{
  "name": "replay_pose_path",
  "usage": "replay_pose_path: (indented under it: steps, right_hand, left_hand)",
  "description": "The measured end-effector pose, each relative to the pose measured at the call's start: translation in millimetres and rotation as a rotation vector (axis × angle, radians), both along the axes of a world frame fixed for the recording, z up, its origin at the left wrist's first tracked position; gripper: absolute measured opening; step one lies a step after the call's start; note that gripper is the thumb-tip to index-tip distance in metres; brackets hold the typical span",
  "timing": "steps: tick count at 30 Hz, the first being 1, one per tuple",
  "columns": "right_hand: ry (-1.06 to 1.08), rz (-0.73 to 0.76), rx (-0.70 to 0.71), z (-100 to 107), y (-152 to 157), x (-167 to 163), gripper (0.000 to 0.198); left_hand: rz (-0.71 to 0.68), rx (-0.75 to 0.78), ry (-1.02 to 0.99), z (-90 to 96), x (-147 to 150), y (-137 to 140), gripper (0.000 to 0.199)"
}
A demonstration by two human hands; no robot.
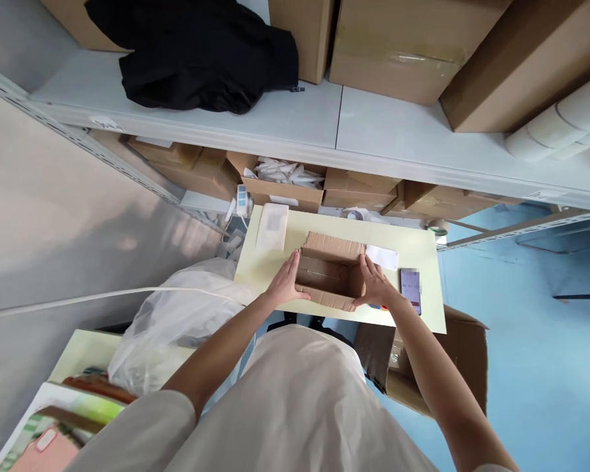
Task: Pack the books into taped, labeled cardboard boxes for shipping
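Note:
A small open cardboard box (324, 297) sits on the pale yellow table (319, 223), its top flaps folded outward and no contents visible inside. Against its left end presses my left hand (285, 283), thumb along the near edge. On the opposite end my right hand (375, 284) grips the box the same way, so it is held between both palms. Part of a small blue and red item (377, 307) shows under my right wrist. Behind that hand lies a white paper (384, 257), and to its right a phone (410, 288) with a lit screen.
A white flat packet (273, 227) lies at the table's back left. Shelves (255, 134) with cardboard boxes and a black garment (206, 59) rise beyond. A large open carton (465, 354) stands on the floor at right; a clear plastic bag (177, 321) is at left.

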State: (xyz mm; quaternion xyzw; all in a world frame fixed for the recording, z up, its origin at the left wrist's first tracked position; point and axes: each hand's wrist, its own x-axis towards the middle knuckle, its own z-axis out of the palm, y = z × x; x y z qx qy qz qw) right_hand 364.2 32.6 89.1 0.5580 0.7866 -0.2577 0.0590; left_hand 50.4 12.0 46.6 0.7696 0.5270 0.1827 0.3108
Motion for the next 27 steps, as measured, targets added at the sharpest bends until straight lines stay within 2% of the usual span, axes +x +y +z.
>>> replay_pose_path:
  steps: [3, 5, 9, 11, 17, 19, 21, 22, 24, 27]
  right_hand:
    - [0.057, -0.080, -0.078, -4, 10, 1, 0.145]
    - [0.123, -0.110, -0.067, -9, 14, 3, 0.144]
    - [0.218, -0.089, -0.011, -14, 15, 8, 0.140]
    - [0.157, -0.077, 0.009, -11, 13, 8, 0.135]
    - [-0.214, -0.067, 0.117, 2, -8, -12, 0.113]
    - [-0.248, -0.103, 0.134, 2, -19, -20, 0.110]
    - [-0.240, -0.156, 0.133, 1, -27, -26, 0.110]
    - [-0.231, -0.178, 0.128, 1, -29, -29, 0.111]
    - [-0.217, -0.197, 0.111, 1, -31, -31, 0.113]
    - [-0.226, -0.197, 0.084, 3, -29, -33, 0.113]
  left_hand:
    - [0.060, -0.032, -0.051, -2.2, 2, 12, 0.137]
    - [0.075, -0.060, -0.074, -2.1, 1, 19, 0.136]
    - [0.022, -0.105, -0.110, -0.3, -9, 28, 0.143]
    - [-0.007, -0.115, -0.094, -0.1, -14, 28, 0.145]
    - [-0.023, -0.094, -0.044, -1.6, -15, 24, 0.143]
    - [-0.037, -0.082, -0.076, -0.9, -18, 23, 0.132]
    - [-0.017, -0.064, -0.125, -0.4, -27, 26, 0.106]
    - [0.033, -0.054, -0.151, -0.9, -34, 30, 0.087]
    - [0.239, -0.043, -0.182, -4.5, -49, 45, 0.055]
    - [0.634, -0.111, -0.084, -18.6, -69, 81, 0.044]
